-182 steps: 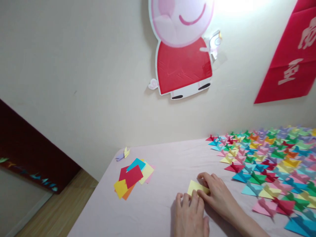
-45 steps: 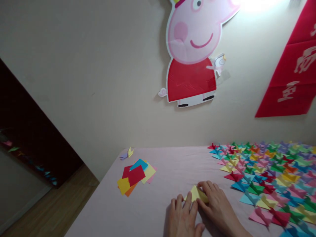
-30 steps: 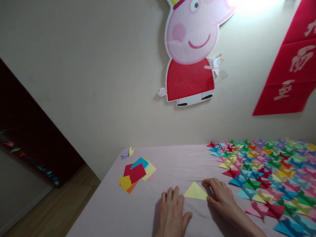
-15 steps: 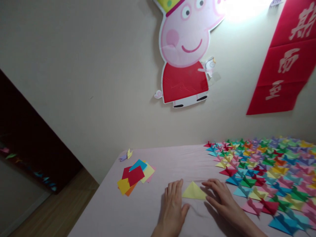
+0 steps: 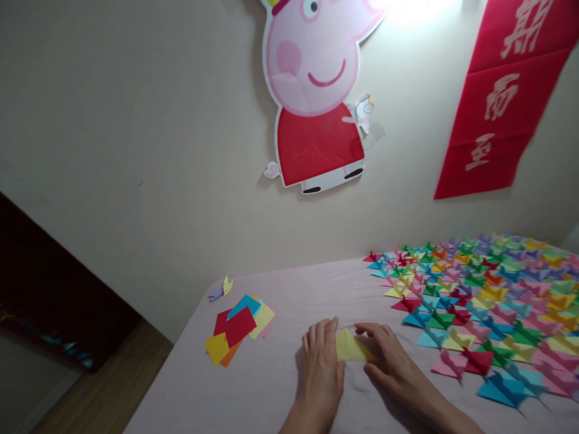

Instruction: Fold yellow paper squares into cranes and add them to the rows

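A yellow sheet of origami paper (image 5: 351, 347), folded into a triangle, lies flat on the pink cloth between my two hands. My left hand (image 5: 320, 364) rests palm down on the cloth, fingers stretched forward, covering the paper's left corner. At the other side, my right hand (image 5: 391, 358) arches over the right corner, its thumb and forefinger apart. The paper's middle and top point show between them. Whether the right fingertips press on the paper I cannot tell.
Loose coloured paper squares (image 5: 239, 328) lie overlapped to the left. Behind them are two small folded paper pieces (image 5: 221, 290). Rows of folded paper cranes (image 5: 474, 319) cover the right of the pink-covered table (image 5: 181, 386). A wall with a pig cutout (image 5: 316, 138) stands behind.
Both hands have closed in on the yellow triangle and now cover its side corners. The camera has turned slightly, so the scene sits further left in view.
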`<state>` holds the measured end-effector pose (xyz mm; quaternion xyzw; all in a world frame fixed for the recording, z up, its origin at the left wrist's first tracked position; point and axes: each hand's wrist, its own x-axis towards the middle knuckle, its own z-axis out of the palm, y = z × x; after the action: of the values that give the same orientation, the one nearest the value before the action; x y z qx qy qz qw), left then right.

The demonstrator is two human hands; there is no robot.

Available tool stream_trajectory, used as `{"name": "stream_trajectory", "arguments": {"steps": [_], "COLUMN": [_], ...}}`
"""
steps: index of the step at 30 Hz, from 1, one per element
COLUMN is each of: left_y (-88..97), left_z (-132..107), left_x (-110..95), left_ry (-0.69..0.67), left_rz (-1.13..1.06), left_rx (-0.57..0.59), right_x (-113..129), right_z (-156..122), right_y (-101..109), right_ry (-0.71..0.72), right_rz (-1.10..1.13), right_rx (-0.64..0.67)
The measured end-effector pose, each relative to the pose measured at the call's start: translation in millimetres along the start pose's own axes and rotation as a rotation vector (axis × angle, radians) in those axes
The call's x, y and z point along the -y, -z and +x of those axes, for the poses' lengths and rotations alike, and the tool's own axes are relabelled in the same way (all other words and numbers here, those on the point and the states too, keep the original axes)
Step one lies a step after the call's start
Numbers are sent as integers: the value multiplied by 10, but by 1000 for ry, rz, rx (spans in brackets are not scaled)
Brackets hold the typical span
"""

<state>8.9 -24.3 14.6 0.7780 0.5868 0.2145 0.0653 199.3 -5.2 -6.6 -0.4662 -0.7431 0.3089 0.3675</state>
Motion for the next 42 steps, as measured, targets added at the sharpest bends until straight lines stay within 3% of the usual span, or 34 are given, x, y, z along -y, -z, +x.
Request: {"name": "stream_trajectory", "arguments": {"steps": [5,11,17,22,29,31,35,37,42], "left_y": [3,61,-14,-9,92,53,-173,-318,-541], "left_z": [13,29,-182,-318,-320,-354,-457,-509,-594], "left_x": [-29,-34,143,166,173,197,264,303,383], "left_ry": [-106,-244,-164,-202,-10,-71,-336,-376,-356], "left_rz": [-55,28,-91,-205,-218,-90,178,246,336], "left_rx": [-19,-40,12,-31,-21,-66,-151,-192,-155], "right_x": [68,240,332,302,266,281,256,234,222], "right_z": [-5,-4,-6,33,293,363,450,473,485], "right_y": [45,139,162,141,61,6,-101,-133,-175], "right_ry": [-2,88,170,218,70,4,-93,-116,-134], "right_rz": [5,-194,-283,-287,-318,-346,-353,-356,-403], "right_rx": [90,189,238,274,243,218,195,197,184]}}
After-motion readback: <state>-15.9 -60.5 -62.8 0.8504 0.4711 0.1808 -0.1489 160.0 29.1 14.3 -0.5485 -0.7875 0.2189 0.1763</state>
